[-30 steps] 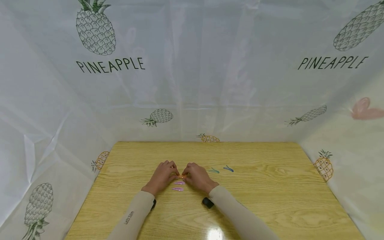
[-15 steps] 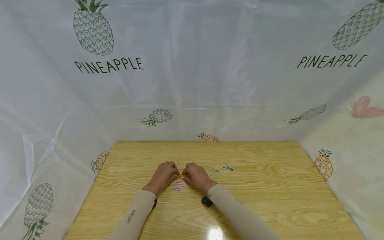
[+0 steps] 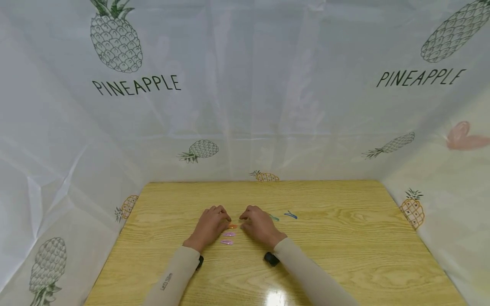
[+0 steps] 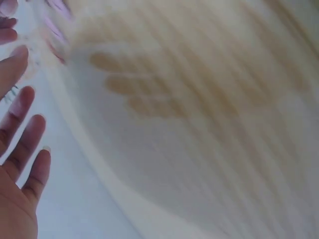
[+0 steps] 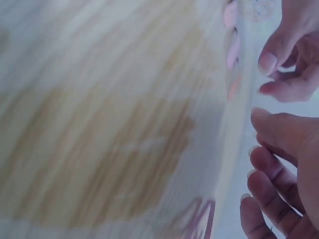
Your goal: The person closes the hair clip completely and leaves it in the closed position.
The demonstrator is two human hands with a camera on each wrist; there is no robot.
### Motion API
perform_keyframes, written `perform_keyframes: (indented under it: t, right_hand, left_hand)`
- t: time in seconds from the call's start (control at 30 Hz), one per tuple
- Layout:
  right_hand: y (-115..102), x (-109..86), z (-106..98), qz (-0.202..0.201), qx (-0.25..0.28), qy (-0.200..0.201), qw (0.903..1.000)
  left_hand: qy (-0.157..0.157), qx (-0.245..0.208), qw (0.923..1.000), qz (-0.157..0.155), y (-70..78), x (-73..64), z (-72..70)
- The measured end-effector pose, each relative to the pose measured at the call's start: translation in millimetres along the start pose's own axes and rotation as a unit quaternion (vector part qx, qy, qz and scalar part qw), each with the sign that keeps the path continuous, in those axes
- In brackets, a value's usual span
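A pale, wrinkled sheet (image 3: 268, 106) surrounds a yellow wood-grain desk (image 3: 356, 250) at the back and both sides. Green-outlined pineapples (image 3: 116, 42) decorate it, two above the dark word "PINEAPPLE" (image 3: 135, 85), with small orange pineapples (image 3: 412, 212) lower down and a blurry pink shape (image 3: 465, 137) at right. A bright light reflection (image 3: 275, 297) shines on the desk's near edge.

"What fills the top of the frame?"
"White sheeting (image 3: 264, 102), with a dark pineapple drawing (image 3: 116, 44) at upper left, a matching drawing (image 3: 455, 33) at upper right, PINEAPPLE lettering (image 3: 135, 85) below each."
"And at the right edge?"
"A pink print (image 3: 467, 142), with an orange pineapple print (image 3: 413, 213) lower and to its left."
"Lower down?"
"A wood-grained table (image 3: 356, 255), a bright glare spot (image 3: 275, 297) at the bottom edge."
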State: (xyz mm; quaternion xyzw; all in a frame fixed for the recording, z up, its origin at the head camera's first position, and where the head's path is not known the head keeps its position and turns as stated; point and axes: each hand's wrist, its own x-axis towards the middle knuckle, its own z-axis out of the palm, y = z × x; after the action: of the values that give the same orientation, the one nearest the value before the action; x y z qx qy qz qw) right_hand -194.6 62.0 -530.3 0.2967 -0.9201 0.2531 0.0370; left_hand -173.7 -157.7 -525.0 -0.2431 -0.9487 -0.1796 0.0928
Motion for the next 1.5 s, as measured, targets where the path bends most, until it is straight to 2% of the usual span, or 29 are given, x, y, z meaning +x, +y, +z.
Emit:
perform_keyframes:
  t: [0.2, 0.33, 0.5, 0.67, 0.97, 1.2, 1.5]
  right_hand:
    - [14, -14.2, -16, 0.039, 0.008, 0.042, 0.9983]
    - [24, -22.5, -24, 0.045, -0.005, 0.066, 0.9968]
    - [35, -31.9, -30, 0.052, -0.016, 0.09, 0.9944]
    - [42, -37.6, -34, 0.067, -0.025, 0.09, 0.9934]
    - [46, -42.5, -33, 0.067, -0.046, 0.079, 0.9935]
    - [44, -40.7, -27, 0.06, -0.068, 0.078, 0.9929]
    - [38, -39.3, -22, 0.067, -0.087, 0.065, 0.9918]
  left_hand:
    - [0.011, -0.036, 0.9993, -0.001, 25.9, 12.6, 0.5]
    - [0.01, -0.035, 0.9993, -0.006, 38.7, 21.0, 6.1]
    - [-0.008, -0.026, 0.9994, -0.023, 50.8, 29.6, 14.9]
    - [-0.018, -0.01, 0.9991, -0.038, 57.6, 35.5, 22.9]
    - [-0.025, 0.021, 0.9977, -0.06, 68.6, 48.1, 31.3]
    - [-0.033, 0.061, 0.9955, -0.064, 71.1, 54.6, 40.2]
    - [-0.037, 0.076, 0.9943, -0.065, 74.2, 58.2, 44.5]
